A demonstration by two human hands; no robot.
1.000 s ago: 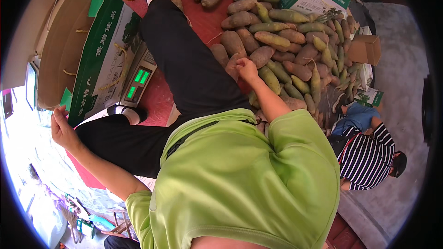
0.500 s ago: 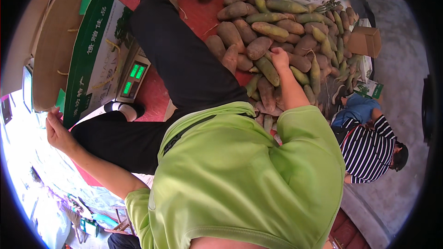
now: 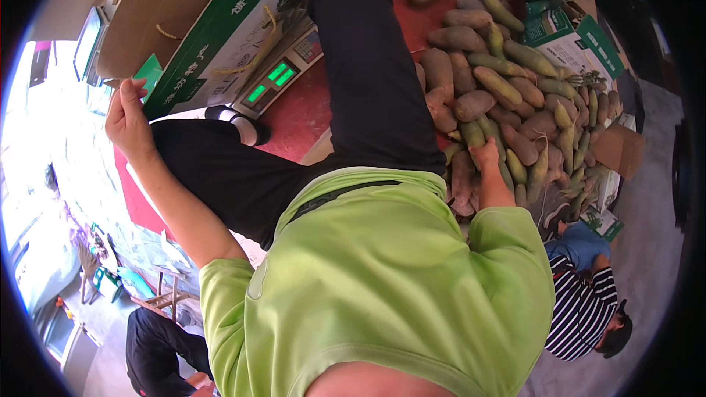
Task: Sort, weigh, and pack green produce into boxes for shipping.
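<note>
My right hand (image 3: 484, 154) is down in a heap of muddy radishes (image 3: 474, 105), its fingers closed round a green radish (image 3: 471, 133) at the near side of the heap. Other green and brown, soil-covered radishes lie against it on every side. Off to the left, my left hand (image 3: 129, 121) is raised with bent, closed fingers. Their tips are beside the green flap (image 3: 149, 73) at the near corner of a large green and white carton (image 3: 220, 51); whether they pinch its edge is hidden. The carton stands upright against a weighing scale (image 3: 257, 93) with lit green displays.
My dark-trousered legs (image 3: 368, 66) spread between carton and heap, over a red surface (image 3: 294, 121). Smaller green cartons (image 3: 577, 37) and a brown box (image 3: 618, 149) border the heap. A person in a striped shirt (image 3: 585, 305) bends at right; another person's dark trousers (image 3: 158, 349) show lower left.
The view has swung, shifting the scene right and downward. My right hand has drawn back toward me across the heap and now grips a radish. The left hand stays by the carton's corner.
</note>
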